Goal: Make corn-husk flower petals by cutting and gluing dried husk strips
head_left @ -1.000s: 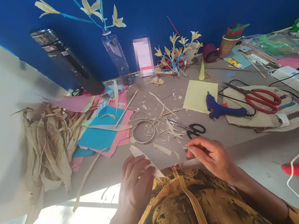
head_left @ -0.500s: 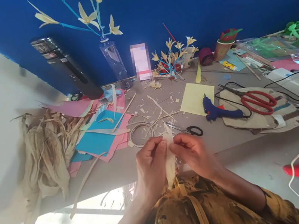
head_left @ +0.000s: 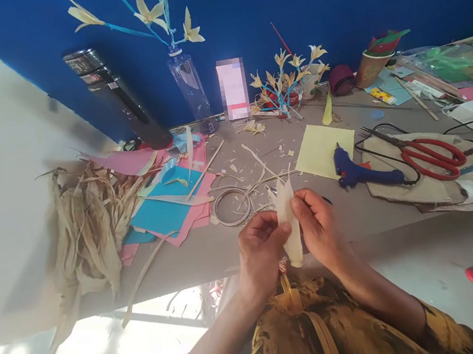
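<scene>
Pinched from both sides, a pale husk piece sits between left hand and right hand, each clamped on it over the front edge of the worktop.
Toward the worktop's left edge hangs a bundle of husks, seemingly raw stock; near the back edge, a clear bottle bears flowers that look finished. The held piece has pointed upper tips, so I'd call it partly shaped, not yet on a stem. Smaller flowers beyond it look made; farther right, a glue gun lies unused.
</scene>
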The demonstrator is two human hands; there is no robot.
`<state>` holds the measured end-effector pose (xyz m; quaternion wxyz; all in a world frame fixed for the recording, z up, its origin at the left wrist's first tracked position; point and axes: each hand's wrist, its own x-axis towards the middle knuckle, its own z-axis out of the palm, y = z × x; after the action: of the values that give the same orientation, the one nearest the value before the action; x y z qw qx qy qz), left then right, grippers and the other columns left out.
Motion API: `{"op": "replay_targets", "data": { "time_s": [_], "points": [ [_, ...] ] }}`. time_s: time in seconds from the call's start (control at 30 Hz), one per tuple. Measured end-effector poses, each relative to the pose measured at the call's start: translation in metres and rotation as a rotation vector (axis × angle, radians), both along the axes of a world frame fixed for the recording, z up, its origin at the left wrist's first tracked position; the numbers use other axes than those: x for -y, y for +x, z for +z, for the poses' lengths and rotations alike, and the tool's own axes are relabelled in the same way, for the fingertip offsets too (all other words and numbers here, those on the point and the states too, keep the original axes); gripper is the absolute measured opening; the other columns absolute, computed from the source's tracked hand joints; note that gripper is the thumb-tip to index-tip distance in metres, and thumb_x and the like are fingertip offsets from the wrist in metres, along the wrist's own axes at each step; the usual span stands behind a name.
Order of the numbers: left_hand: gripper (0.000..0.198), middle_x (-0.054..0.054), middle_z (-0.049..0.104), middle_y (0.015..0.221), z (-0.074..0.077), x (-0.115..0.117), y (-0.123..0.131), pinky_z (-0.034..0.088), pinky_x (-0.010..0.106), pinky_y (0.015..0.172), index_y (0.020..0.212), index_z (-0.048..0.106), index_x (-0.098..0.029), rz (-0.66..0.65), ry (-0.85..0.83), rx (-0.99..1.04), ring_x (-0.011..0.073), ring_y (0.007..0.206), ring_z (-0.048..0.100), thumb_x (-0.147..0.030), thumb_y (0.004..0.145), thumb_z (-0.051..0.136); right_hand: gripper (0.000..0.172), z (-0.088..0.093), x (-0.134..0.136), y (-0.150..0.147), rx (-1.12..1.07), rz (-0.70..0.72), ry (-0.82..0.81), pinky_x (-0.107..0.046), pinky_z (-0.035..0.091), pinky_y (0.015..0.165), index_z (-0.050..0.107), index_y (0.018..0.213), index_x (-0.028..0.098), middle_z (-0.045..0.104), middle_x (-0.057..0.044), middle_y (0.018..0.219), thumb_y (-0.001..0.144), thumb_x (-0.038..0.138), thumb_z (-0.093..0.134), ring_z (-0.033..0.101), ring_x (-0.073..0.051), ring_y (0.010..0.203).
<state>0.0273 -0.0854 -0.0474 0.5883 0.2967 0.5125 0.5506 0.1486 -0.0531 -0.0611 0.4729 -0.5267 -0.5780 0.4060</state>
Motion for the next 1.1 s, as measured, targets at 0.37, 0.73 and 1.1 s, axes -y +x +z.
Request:
{"op": "replay_targets", "data": {
  "time_s": [0.37,0.73,1.1],
  "points": [
    [0.038,0.002,0.065,0.091,0.002,-0.004,0.005,0.049,0.024,0.075,0.103,0.06,-0.018,0.058,0.111,-0.097,0.0142,0.084,0.062,-0.007,0.067,0.07,0.03,0.008,-0.011,-0.01,-0.053,-0.01,-0.034,-0.024,0.035,0.054,0.054,0.079,0.021,0.048,0.004,0.065,0.098,0.044,0.048,0.043,-0.013,0.059],
    [0.026,0.001,0.062,0.071,-0.007,0.004,0.007,0.046,0.021,0.056,0.078,0.062,-0.015,-0.113,-0.089,0.139,0.0108,0.061,0.056,-0.031,0.071,0.082,0.032,0.003,-0.016,-0.01,-0.046,-0.086,0.025,-0.025,0.035,0.053,0.049,0.079,0.022,0.045,0.004,0.064,0.1,0.046,0.043,0.041,-0.013,0.058],
    [0.03,-0.002,0.057,0.065,0.004,-0.01,-0.004,0.042,0.02,0.055,0.078,0.063,-0.017,-0.141,0.035,0.138,0.009,0.056,0.049,-0.043,0.078,0.076,0.035,0.011,-0.004,-0.012,0.024,-0.077,0.084,-0.025,0.035,0.052,0.049,0.079,0.022,0.048,0.004,0.061,0.1,0.049,0.041,0.042,-0.012,0.053]
  ]
}}
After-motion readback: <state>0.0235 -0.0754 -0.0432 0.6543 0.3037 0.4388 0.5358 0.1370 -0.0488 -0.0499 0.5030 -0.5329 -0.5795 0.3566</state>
